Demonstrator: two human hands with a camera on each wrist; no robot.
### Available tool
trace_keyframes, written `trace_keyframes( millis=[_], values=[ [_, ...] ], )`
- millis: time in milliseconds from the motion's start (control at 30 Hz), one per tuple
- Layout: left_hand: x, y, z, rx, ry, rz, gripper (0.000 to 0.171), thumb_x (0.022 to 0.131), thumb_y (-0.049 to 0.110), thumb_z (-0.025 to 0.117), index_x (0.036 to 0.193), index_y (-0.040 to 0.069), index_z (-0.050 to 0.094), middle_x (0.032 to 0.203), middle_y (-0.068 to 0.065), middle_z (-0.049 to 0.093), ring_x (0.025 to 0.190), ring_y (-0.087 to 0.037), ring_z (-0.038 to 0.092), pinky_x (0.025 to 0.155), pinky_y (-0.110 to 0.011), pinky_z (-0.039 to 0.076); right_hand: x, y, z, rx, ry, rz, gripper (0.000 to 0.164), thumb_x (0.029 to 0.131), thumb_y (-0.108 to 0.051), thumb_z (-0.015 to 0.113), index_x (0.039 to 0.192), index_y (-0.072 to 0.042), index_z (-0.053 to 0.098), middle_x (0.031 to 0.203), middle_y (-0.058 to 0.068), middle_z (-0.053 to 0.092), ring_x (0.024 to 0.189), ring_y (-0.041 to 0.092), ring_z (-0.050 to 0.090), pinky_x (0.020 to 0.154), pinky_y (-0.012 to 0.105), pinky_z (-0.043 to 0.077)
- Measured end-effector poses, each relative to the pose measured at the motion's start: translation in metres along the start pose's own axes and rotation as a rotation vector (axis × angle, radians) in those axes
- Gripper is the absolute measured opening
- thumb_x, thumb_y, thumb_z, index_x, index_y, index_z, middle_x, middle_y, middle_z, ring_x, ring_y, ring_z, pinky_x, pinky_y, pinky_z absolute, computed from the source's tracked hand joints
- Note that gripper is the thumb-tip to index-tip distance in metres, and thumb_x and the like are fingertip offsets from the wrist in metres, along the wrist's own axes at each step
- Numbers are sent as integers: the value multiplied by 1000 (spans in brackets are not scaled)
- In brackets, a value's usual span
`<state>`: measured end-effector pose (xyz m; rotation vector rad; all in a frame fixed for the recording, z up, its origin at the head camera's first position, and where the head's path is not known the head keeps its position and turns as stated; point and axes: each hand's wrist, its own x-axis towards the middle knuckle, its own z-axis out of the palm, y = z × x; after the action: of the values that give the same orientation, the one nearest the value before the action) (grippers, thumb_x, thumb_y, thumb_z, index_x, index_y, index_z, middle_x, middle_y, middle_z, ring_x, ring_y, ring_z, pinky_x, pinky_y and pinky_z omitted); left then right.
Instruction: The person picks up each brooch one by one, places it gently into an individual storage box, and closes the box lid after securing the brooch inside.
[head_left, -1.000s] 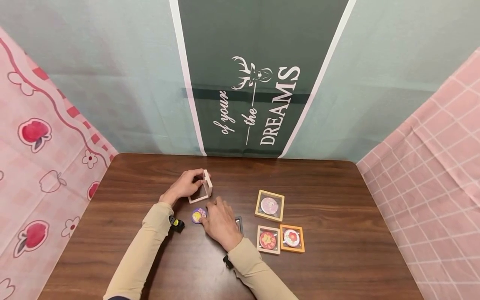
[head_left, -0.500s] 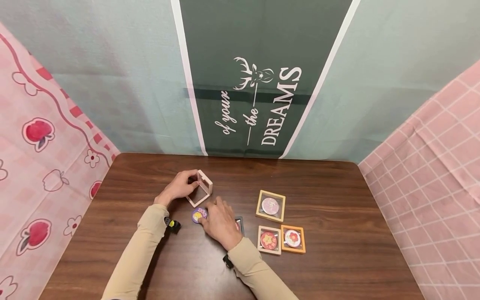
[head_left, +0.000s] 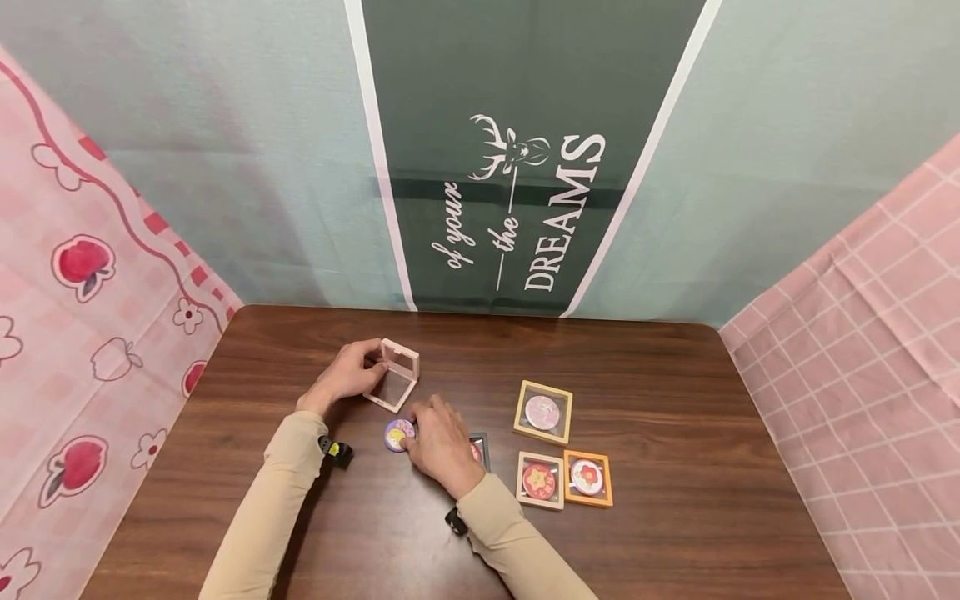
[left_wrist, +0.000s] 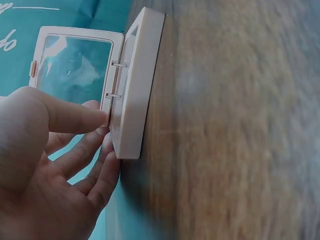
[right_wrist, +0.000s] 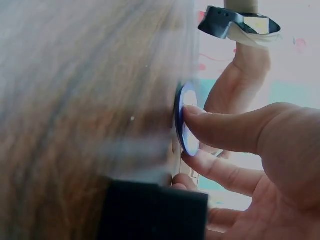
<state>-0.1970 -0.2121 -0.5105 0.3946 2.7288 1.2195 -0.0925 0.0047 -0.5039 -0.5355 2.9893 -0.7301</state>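
My left hand [head_left: 345,377] pinches the raised lid of a pale pink hinged display case [head_left: 402,350] between thumb and fingers. In the left wrist view the clear-windowed lid [left_wrist: 76,35] stands swung away from the base [left_wrist: 142,85], joined by two hinges. My right hand [head_left: 444,446] holds a round purple badge [head_left: 393,433] just in front of the case. From the right wrist view, the thumb lies on the badge's [right_wrist: 190,136] face and a finger is at its edge. A dark-framed case [head_left: 482,450] is partly hidden beside the right hand.
Right of the hands lie a yellow-framed case [head_left: 543,437] with a pink badge, a cream-framed case [head_left: 540,505] with a red badge, and an orange-framed case [head_left: 609,492] with a flower badge. Printed cloths surround the brown table [head_left: 675,400].
My left hand has shifted left with the pale pink case, which has turned so its raised lid faces more toward me. The right hand has stayed at the purple badge.
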Motion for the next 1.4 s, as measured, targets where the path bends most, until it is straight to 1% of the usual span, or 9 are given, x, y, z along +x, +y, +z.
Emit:
trace_keyframes(
  millis=[167, 333, 500, 633, 767, 933, 1100, 1267, 1400],
  values=[
    [-4, -2, -1, 5, -1, -14, 18, 97, 2, 63, 113, 4, 71, 96, -12, 73, 89, -21, 66, 78, -31, 52, 1, 4, -2, 71, -30, 1, 20, 85, -22, 88, 92, -16, 71, 85, -4, 65, 81, 17, 64, 74, 34, 50],
    [-8, -2, -1, 14, 19, 0, 19, 97, 2, 64, 115, 4, 73, 102, -13, 77, 93, -22, 70, 82, -34, 55, 3, 8, -8, 192, -57, 19, 17, 89, -17, 86, 87, -16, 69, 74, -9, 66, 67, 6, 58, 63, 25, 45],
    [-14, 0, 0, 26, 38, 7, 14, 97, 1, 67, 109, 4, 73, 103, -12, 78, 93, -23, 72, 83, -36, 57, 8, 16, -15, 368, -74, 13, 9, 91, -4, 78, 89, -10, 71, 74, -4, 69, 65, 0, 54, 62, 19, 45],
    [-19, 5, 3, 10, 30, 12, 8, 96, 0, 68, 102, 5, 71, 102, -13, 78, 94, -24, 74, 83, -38, 59, 11, 23, -18, 487, -44, 18, 10, 90, 4, 72, 89, -6, 72, 76, 1, 71, 65, -1, 56, 62, 17, 49],
    [-25, 8, 6, 6, 32, 4, 7, 96, 1, 70, 98, 6, 68, 102, -11, 78, 95, -24, 74, 86, -42, 59, 15, 29, -22, 569, -25, 51, 7, 91, 4, 74, 90, -3, 74, 78, 6, 75, 65, 2, 62, 63, 18, 52],
    [-29, 12, 9, -31, 41, 15, 8, 98, 2, 69, 93, 8, 67, 106, -12, 78, 100, -28, 75, 91, -48, 60, 18, 37, -26, 701, -37, 90, 4, 93, 6, 72, 95, 3, 73, 81, 14, 77, 69, 20, 75, 61, 18, 54],
    [-33, 17, 14, -62, 38, 8, 6, 99, 2, 69, 97, 7, 69, 106, -12, 79, 104, -28, 75, 92, -47, 61, 20, 42, -26, 787, -54, 116, 4, 94, 4, 73, 98, 5, 72, 81, 18, 77, 72, 33, 78, 57, 19, 51],
    [-36, 19, 17, -49, 24, 4, 8, 100, 2, 68, 98, 10, 70, 103, -9, 79, 103, -27, 76, 92, -46, 60, 21, 44, -25, 797, -65, 135, 7, 95, 2, 74, 101, 4, 72, 82, 16, 79, 74, 35, 79, 58, 19, 52],
    [-38, 18, 18, -46, 18, 10, 9, 99, 1, 69, 97, 10, 70, 101, -9, 79, 101, -26, 77, 91, -46, 61, 23, 44, -21, 750, -51, 140, 6, 95, -1, 76, 101, 1, 73, 83, 12, 80, 74, 30, 79, 62, 18, 52]
  ],
)
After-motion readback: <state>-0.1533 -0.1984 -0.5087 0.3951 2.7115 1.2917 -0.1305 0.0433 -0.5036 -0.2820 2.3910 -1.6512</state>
